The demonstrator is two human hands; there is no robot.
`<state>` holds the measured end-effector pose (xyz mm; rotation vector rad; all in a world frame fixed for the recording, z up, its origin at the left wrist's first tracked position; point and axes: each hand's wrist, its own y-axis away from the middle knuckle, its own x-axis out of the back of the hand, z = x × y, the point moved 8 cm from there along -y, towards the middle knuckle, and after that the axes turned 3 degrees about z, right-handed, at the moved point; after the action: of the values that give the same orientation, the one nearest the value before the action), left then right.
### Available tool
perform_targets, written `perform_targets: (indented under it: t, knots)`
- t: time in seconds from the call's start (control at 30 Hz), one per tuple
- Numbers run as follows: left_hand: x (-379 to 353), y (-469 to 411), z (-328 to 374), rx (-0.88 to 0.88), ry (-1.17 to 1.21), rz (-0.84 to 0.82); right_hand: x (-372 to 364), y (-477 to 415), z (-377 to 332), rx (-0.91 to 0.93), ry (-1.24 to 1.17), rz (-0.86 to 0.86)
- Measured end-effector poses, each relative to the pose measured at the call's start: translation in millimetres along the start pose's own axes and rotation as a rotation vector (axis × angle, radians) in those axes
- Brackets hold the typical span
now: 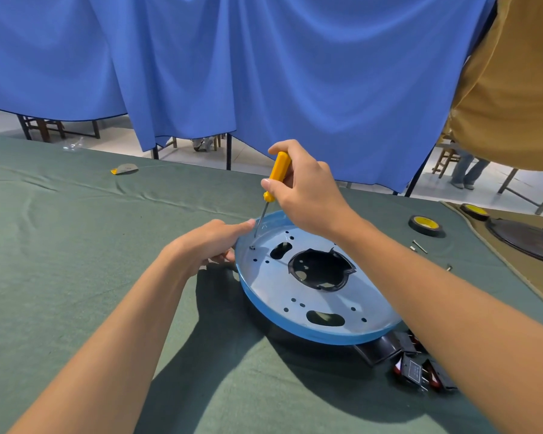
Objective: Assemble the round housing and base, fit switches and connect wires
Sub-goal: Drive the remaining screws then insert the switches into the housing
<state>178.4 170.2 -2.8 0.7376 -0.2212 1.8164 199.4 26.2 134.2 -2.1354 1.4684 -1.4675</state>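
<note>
Switches (pixel 416 369) are waiting loose at lower right, beside the round housing (pixel 295 331) sitting mid-frame on the worktop (pixel 76 245). My right hand (pixel 308 195) is curling its fingers round the yellow screwdriver (pixel 278 172), and my left hand (pixel 207 242) is holding the rim. I'm fastening a screw (pixel 252 247); next I'm probably seating the tip squarely.

Operator body: two forearms, bare along their whole visible length. The left hand (pixel 207 245) and right hand (pixel 304 195) are likewise bare. Fingernails are short and plain where visible
</note>
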Motion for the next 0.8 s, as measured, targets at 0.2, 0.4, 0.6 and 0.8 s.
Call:
perform_targets:
  t: [0.2,0.4,0.6,0.8]
  knots:
    - [17,4,21,-0.221,0.160,0.132,-8,4,0,0.023,0.007,-0.044]
    - [28,16,39,-0.403,0.009,0.174,-13,2,-3,0.048,0.017,-0.060]
    - [25,20,45,-0.430,-0.043,0.165,-19,3,2,0.040,0.035,-0.095]
    - [21,19,44,-0.400,-0.060,0.119,-21,-1,0,0.028,0.063,-0.179]
